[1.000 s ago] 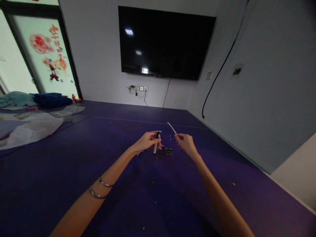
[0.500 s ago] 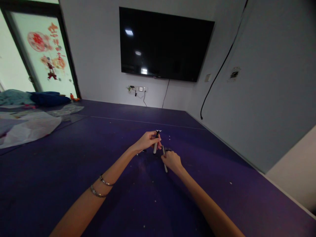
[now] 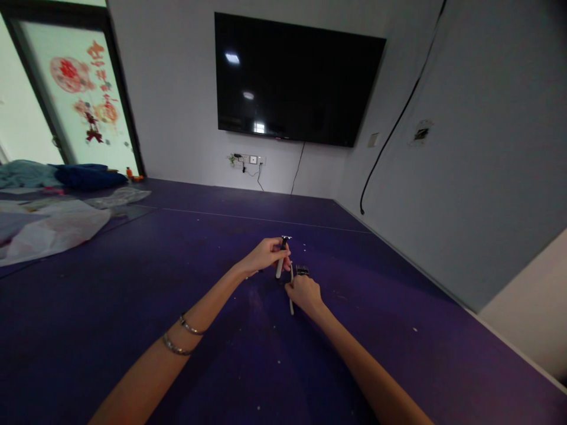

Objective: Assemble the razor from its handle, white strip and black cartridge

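Note:
My left hand [image 3: 264, 256] is closed around a razor [image 3: 280, 267], held nearly upright. It has a T-shaped head on top, a black neck and a pale lower handle. Just to the right and nearer to me, my right hand [image 3: 306, 293] is closed on a thin pale stick [image 3: 291, 306], which stands out above and below the fingers; its kind cannot be made out. A small dark slotted piece [image 3: 302, 270] shows right beyond the right knuckles; whether the hand touches it is unclear. The two hands are close together over the purple surface [image 3: 212, 366].
Small white bits lie scattered on the surface. White plastic sheeting [image 3: 66, 227] and blue cloth [image 3: 88, 176] are at the far left. A television [image 3: 296, 79] hangs on the wall ahead, above sockets [image 3: 253, 160]. A black cable [image 3: 394, 124] hangs at the right.
My right hand has shifted slightly left and toward me, and the pale stick stands more upright. More of the dark piece shows. My left hand with the razor has barely moved.

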Demonstrator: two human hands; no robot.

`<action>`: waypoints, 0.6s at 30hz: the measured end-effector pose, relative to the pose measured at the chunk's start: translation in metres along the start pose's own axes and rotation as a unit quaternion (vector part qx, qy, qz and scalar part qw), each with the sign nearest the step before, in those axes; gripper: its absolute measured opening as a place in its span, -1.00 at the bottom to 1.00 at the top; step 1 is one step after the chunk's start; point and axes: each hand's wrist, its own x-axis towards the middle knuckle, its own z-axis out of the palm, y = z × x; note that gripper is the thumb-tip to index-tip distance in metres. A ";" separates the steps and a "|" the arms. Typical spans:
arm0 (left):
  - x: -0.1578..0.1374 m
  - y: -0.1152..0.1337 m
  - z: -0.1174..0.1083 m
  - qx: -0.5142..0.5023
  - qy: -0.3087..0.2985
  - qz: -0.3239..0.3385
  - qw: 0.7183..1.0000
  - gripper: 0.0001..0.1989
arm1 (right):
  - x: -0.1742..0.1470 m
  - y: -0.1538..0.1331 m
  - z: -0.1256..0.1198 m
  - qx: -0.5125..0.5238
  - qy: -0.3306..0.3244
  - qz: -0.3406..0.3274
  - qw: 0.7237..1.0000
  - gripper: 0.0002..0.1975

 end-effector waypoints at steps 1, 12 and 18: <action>0.000 0.000 0.000 0.000 -0.001 -0.001 1.000 -0.81 | 0.000 0.000 0.000 -0.001 -0.001 0.000 1.000 -0.68; 0.001 -0.005 -0.001 0.012 0.006 -0.016 1.000 -0.82 | 0.032 0.050 -0.031 0.042 0.040 0.024 0.998 -0.70; 0.002 -0.010 -0.003 0.010 0.001 -0.017 1.000 -0.82 | 0.054 0.083 -0.029 0.114 0.011 -0.067 0.991 -0.75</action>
